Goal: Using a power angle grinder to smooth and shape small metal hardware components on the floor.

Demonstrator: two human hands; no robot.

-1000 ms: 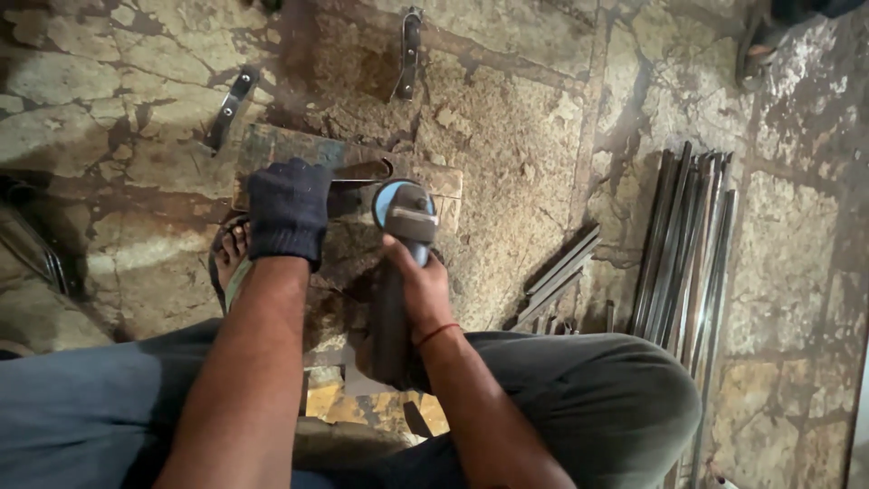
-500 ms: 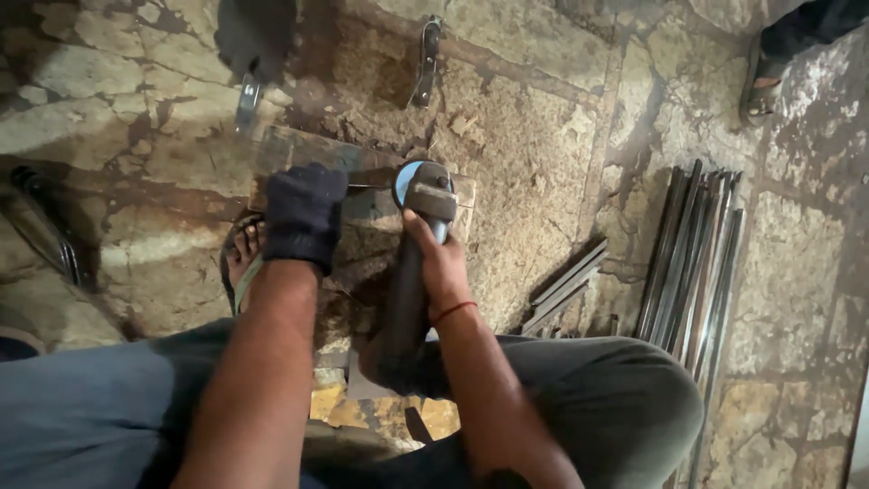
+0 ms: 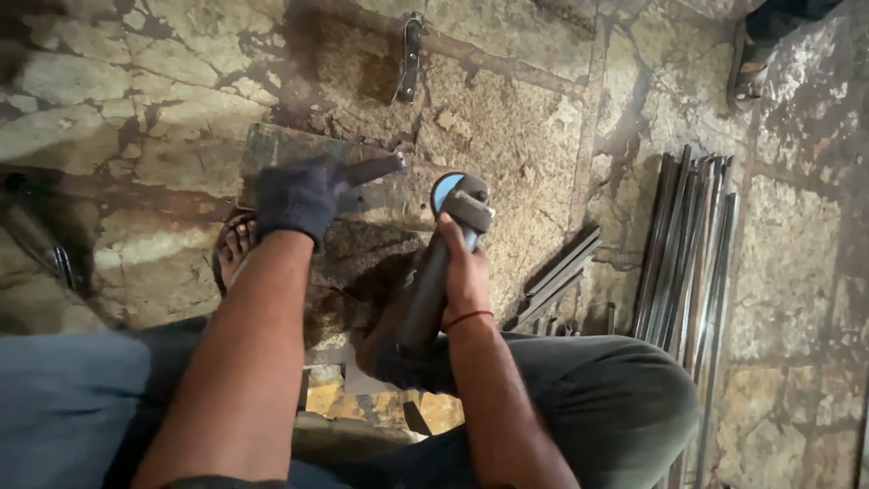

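Grinder [image 3: 450, 237] lower; rods [image 3: 688, 244] perhaps beside

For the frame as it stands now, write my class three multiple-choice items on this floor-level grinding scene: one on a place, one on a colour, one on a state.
1. Where does the bundle of long metal rods lie?
A. To the right of the person's knee, on the stone floor
B. Across the person's lap
C. Under the gloved hand

2. What colour is the glove on the left hand?
A. White
B. Dark blue-black
C. Bright yellow

3. How is the angle grinder held?
A. Lying on the floor, untouched
B. In the bare right hand wrapped round its body
C. In both hands raised overhead

Answers:
1 A, the rods lie beside the right leg on the stone floor.
2 B, the glove is dark against the bare forearm.
3 B, the right hand's grip closes on the grinder's body while the gloved hand rests on the metal piece ahead.
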